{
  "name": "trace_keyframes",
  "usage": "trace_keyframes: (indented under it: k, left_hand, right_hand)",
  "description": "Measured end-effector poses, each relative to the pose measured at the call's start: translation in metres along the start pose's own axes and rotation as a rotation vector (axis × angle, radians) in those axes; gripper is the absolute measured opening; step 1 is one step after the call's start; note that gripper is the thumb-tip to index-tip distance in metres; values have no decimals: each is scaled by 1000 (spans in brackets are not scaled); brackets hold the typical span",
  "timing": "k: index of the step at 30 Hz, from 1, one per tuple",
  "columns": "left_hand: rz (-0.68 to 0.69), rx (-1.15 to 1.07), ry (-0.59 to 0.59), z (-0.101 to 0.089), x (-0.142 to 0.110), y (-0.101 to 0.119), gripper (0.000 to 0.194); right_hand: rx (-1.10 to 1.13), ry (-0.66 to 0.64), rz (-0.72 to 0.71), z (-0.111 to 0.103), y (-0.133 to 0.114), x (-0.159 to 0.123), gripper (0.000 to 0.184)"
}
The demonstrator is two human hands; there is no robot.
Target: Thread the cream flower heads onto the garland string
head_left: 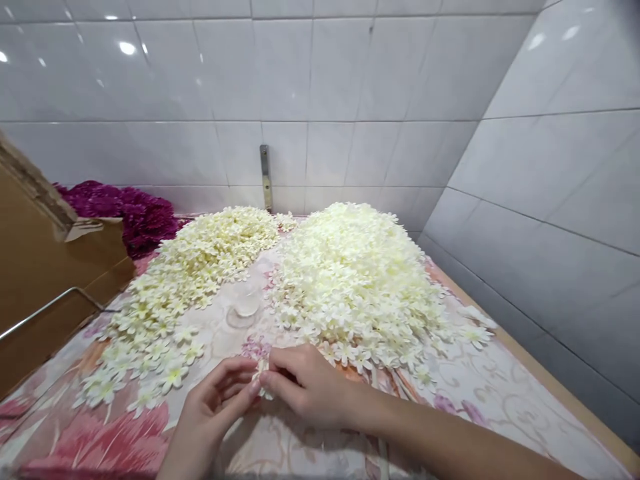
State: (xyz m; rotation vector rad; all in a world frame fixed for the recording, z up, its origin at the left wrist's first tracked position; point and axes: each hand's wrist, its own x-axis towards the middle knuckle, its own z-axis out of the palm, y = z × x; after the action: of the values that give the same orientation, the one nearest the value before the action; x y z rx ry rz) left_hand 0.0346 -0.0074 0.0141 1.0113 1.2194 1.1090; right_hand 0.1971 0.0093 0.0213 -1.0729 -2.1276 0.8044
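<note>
Gripping white flower (263, 367) with left hand (220, 398) and right hand (311, 388), at near side of large blossom heap (355, 287). Avoid overpinching: may crush it. Avoid slack grip: may drop it.

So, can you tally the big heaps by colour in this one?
White: 2, the left heap and the right heap
Purple: 1, the purple heap partly hidden by the brown panel
Total: 3
</note>
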Motion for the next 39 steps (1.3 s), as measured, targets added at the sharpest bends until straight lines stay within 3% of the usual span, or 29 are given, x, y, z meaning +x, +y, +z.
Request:
trace_keyframes:
  k: [3,5,7,10,12,15,19,24,32,39]
  left_hand:
    - [75,88,-15,3,1,15,35]
    - [175,190,-89,9,7,33,33]
    - [301,292,-108,23,17,53,26]
    - [491,381,-282,54,42,75,17]
    - [580,311,-353,72,59,76,18]
    - [699,193,-403,86,74,59,10]
    - [674,111,-369,79,70,32,11]
    - [583,77,-347,74,64,23,15]
    - [485,99,-385,77,68,26,20]
    - [613,217,-415,75,65,25,12]
  right_hand:
    - [-40,49,-57,-13,-8,1,25]
    - [-34,106,-60,-28,-13,2,26]
    - [5,176,-34,-45,-14,4,24]
    - [38,280,9,-71,-4,6,22]
    - [36,350,22,-83,7,6,25]
    - [5,393,-6,-93,21,1,29]
    - [-48,341,-117,-92,29,-7,31]
    - [-185,277,-180,-88,34,-8,32]
    - [-198,210,-98,-93,37,-8,33]
    - [-141,208,3,-88,28,-10,35]
